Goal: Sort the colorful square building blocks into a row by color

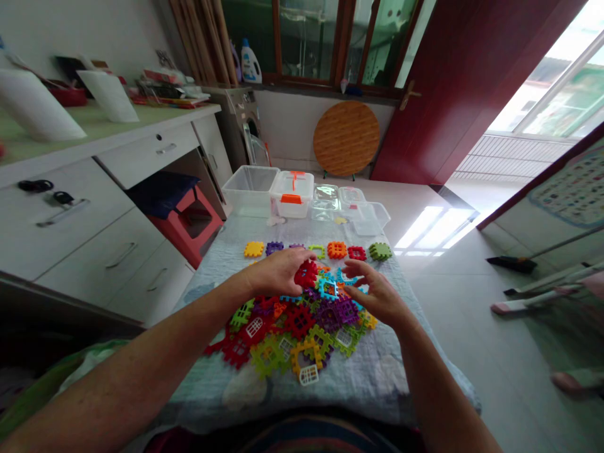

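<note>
While left hand (278,272) holds red piece (307,274) — partly covered | right hand (377,294) — spread, contact unclear

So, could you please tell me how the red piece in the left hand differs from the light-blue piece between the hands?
The red piece is held in the left hand, while the light-blue piece lies on the pile. The red piece is partly covered by that hand; the light-blue piece shows its frame around an open middle. Both have notched edges.
</note>
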The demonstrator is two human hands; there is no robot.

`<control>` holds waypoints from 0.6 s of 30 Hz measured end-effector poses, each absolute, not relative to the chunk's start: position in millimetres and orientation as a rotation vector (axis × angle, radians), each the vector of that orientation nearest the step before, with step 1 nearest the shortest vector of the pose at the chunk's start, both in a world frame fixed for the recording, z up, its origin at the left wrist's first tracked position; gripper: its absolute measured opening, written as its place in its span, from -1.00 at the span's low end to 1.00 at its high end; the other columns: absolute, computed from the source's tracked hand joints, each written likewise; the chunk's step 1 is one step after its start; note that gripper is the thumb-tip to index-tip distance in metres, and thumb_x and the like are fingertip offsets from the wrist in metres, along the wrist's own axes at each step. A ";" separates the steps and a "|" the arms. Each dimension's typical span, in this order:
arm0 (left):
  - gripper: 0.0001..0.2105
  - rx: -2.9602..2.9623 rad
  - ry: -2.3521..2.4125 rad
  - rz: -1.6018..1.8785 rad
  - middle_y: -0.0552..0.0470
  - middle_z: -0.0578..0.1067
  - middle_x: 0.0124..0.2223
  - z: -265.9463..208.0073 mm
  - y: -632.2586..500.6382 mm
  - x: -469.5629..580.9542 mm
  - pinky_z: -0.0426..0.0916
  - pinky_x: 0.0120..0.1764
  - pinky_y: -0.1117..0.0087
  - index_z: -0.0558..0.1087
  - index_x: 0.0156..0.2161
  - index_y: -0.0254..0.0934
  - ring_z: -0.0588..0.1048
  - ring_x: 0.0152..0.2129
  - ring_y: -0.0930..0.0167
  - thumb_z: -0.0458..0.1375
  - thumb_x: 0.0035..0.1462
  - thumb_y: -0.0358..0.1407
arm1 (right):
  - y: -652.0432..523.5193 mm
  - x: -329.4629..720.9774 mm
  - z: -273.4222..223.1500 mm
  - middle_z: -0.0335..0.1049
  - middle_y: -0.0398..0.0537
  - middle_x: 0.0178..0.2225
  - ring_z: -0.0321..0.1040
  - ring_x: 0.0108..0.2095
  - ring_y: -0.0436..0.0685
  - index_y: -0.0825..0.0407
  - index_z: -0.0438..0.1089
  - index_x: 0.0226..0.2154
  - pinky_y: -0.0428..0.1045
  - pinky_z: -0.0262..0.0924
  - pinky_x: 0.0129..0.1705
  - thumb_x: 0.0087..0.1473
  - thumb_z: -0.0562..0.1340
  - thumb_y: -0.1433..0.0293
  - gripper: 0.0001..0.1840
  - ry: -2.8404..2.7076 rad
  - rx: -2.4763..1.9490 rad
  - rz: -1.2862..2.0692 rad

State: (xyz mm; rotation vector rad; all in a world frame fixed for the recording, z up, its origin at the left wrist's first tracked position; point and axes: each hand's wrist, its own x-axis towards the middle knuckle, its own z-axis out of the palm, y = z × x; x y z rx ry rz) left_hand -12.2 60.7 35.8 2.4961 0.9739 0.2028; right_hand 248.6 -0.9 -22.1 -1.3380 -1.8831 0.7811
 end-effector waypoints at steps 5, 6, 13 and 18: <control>-0.27 2.529 0.930 0.270 -0.25 0.43 0.14 24.4 50.2 14.6 0.32 0.06 0.21 0.18 0.21 -0.35 0.44 0.03 0.18 0.23 -0.15 -0.40 | 0.5 210.8 -5.0 0.27 0.17 0.18 0.27 0.15 0.31 -0.05 0.02 0.29 0.25 0.26 0.12 -0.09 0.37 0.38 -0.08 -2.045 -1.204 0.748; -0.25 2.529 0.948 0.262 -0.26 0.43 0.13 22.3 49.2 16.0 0.33 0.04 0.21 0.15 0.22 -0.36 0.45 0.03 0.17 0.23 -0.15 -0.40 | 1.2 206.3 -2.7 0.28 0.17 0.15 0.27 0.14 0.31 -0.05 0.01 0.28 0.25 0.24 0.13 -0.10 0.37 0.40 -0.08 -2.056 -1.210 0.749; 0.03 2.493 0.964 0.245 -0.29 0.47 0.08 15.6 44.4 16.1 0.36 -0.07 0.22 -0.25 0.39 -0.31 0.48 -0.04 0.14 0.22 -0.15 -0.46 | 7.5 197.1 -1.3 0.38 0.12 0.00 0.36 0.00 0.26 0.03 0.20 0.07 0.17 0.27 0.04 -0.09 0.31 0.45 -0.38 -2.146 -1.254 0.735; 0.09 2.506 0.915 0.305 -0.25 0.49 0.04 13.0 44.4 15.3 0.36 -0.07 0.19 -0.31 0.40 -0.27 0.49 -0.08 0.13 0.19 -0.20 -0.53 | 9.8 195.9 -7.9 0.44 0.08 -0.09 0.37 -0.05 0.22 0.04 0.28 -0.05 0.14 0.25 0.02 -0.05 0.24 0.49 -0.56 -2.282 -1.239 0.654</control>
